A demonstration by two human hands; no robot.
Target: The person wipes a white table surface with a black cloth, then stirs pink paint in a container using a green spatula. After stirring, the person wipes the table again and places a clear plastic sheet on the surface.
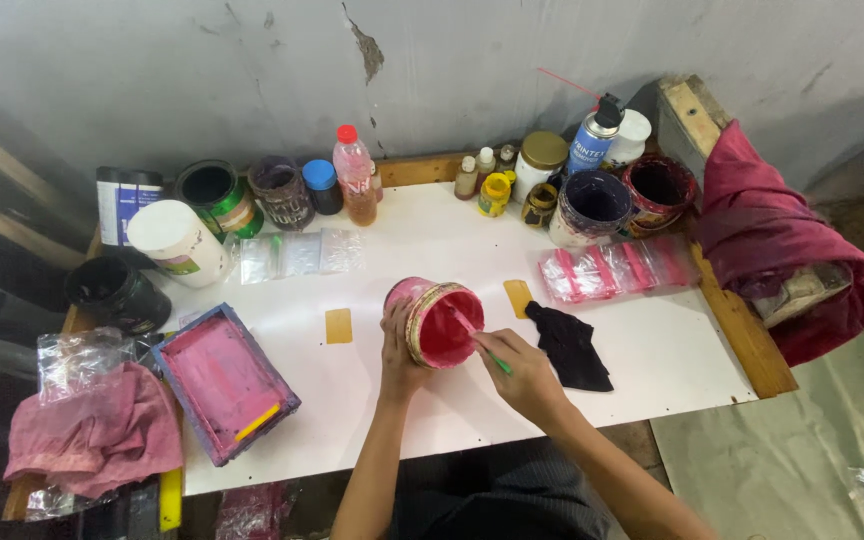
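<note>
My left hand (399, 352) grips a round tin of pink-red paint (433, 320), tilted toward me just above the white table (652, 350). My right hand (518, 364) holds a thin green-handled stick (497, 360) whose tip dips into the paint inside the tin. A black cloth (570, 346) lies just right of my right hand. Two small yellow-brown rectangles (338, 325) lie flat on the table, one on each side of the tin.
A pink-stained framed screen (224, 382) lies at the left, beside a pink rag (97, 430). Paint tins, bottles and a spray can (592, 140) line the back edge. Clear plastic bags (297, 254) and pink-striped bags (617, 268) lie on the table. A dark red cloth (782, 250) hangs at the right.
</note>
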